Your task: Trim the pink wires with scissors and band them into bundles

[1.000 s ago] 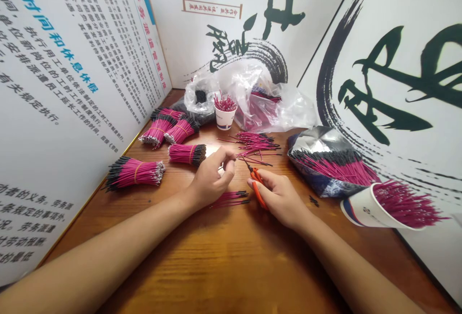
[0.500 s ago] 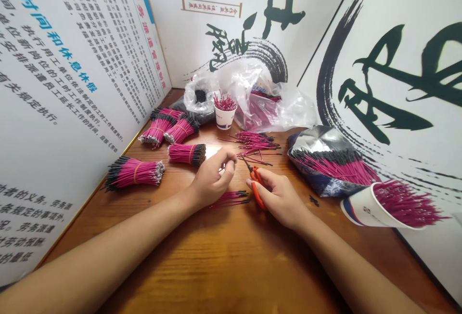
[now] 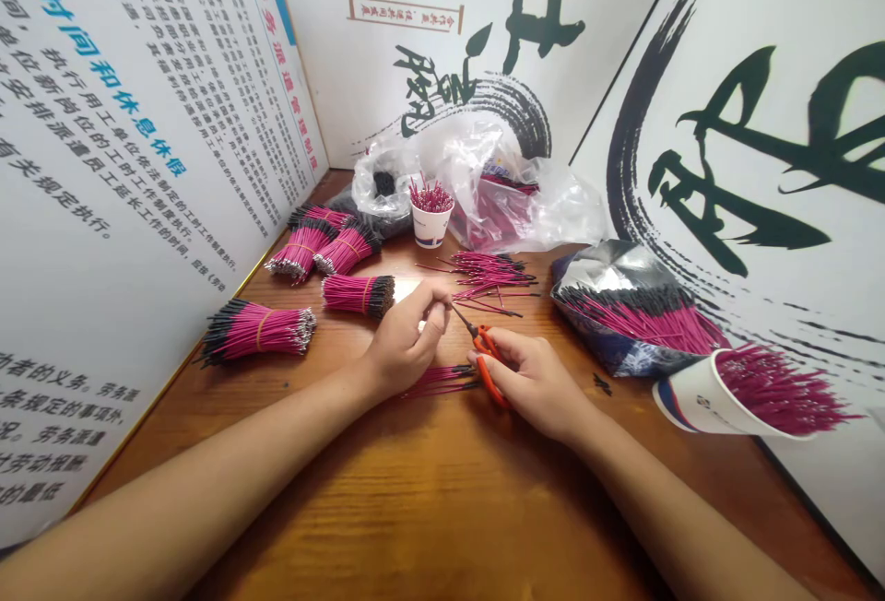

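Observation:
My right hand (image 3: pixel 529 378) is closed round the orange handles of a pair of scissors (image 3: pixel 488 363). Their dark tips reach the fingertips of my left hand (image 3: pixel 413 334). Those left fingers are pinched together, and what sits between them is too small and hidden to make out. Below the two hands lie several magenta wires (image 3: pixel 442 382) with black ends, partly covered by my left hand. Just beyond my fingers is a loose pile of similar wires (image 3: pixel 488 271).
Rubber-banded wire bundles (image 3: pixel 259 329) lie at the left. A paper cup of wires (image 3: pixel 432 223) and clear plastic bags (image 3: pixel 518 200) stand at the back. To the right are an open bag of wires (image 3: pixel 636 306), black scraps (image 3: pixel 602 385) and a tilted paper cup (image 3: pixel 719 403). Panels enclose the table.
The scissors have moved slightly left, bringing their tips up to my left fingertips; the blades look closer together. My left hand has barely shifted.

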`<state>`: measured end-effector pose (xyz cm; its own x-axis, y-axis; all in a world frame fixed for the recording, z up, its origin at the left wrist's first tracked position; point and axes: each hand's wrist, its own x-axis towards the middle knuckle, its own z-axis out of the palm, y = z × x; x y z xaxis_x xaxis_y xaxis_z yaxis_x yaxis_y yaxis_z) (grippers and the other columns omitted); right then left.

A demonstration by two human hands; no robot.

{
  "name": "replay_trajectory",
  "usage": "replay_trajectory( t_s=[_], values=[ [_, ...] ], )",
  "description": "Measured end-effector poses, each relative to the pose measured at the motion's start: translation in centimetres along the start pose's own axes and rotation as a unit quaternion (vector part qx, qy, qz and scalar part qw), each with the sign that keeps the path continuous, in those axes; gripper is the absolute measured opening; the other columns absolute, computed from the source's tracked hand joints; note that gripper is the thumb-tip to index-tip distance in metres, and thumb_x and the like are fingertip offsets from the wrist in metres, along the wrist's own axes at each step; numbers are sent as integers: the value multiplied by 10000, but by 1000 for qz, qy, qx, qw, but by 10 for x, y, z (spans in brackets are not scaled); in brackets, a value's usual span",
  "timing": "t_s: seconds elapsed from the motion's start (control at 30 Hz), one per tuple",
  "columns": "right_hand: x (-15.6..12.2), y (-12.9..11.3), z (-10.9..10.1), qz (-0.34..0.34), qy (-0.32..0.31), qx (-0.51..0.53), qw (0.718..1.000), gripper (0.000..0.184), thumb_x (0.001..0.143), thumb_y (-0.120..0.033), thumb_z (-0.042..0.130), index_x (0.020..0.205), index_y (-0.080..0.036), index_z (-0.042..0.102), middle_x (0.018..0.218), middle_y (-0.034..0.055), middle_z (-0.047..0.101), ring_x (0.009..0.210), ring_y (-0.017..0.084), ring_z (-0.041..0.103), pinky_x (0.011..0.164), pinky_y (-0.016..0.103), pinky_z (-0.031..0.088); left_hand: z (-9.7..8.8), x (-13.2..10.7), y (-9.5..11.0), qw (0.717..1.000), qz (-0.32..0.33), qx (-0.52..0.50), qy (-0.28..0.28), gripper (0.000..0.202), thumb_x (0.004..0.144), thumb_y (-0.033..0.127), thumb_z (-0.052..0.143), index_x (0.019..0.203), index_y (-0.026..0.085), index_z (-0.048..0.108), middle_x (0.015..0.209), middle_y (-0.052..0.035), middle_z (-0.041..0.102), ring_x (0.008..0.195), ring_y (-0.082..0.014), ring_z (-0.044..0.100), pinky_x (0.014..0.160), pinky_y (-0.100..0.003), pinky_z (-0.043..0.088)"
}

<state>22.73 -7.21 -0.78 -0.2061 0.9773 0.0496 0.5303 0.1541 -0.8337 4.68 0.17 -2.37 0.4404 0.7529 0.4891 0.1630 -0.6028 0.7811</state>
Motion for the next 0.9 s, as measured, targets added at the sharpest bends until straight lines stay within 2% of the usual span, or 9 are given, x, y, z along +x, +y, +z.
replay_trajectory(
  t_s=[0.9],
  values=[
    [0, 5, 1, 3, -3, 10, 1000, 288, 943, -316, 512, 693, -194, 439, 613, -52, 425, 588, 102, 374, 555, 242, 284, 0, 0, -2, 1000, 15, -4, 14, 114, 974, 189, 377, 913, 188, 473, 767, 21, 452, 696, -112, 430, 674, -256, 369]
  ],
)
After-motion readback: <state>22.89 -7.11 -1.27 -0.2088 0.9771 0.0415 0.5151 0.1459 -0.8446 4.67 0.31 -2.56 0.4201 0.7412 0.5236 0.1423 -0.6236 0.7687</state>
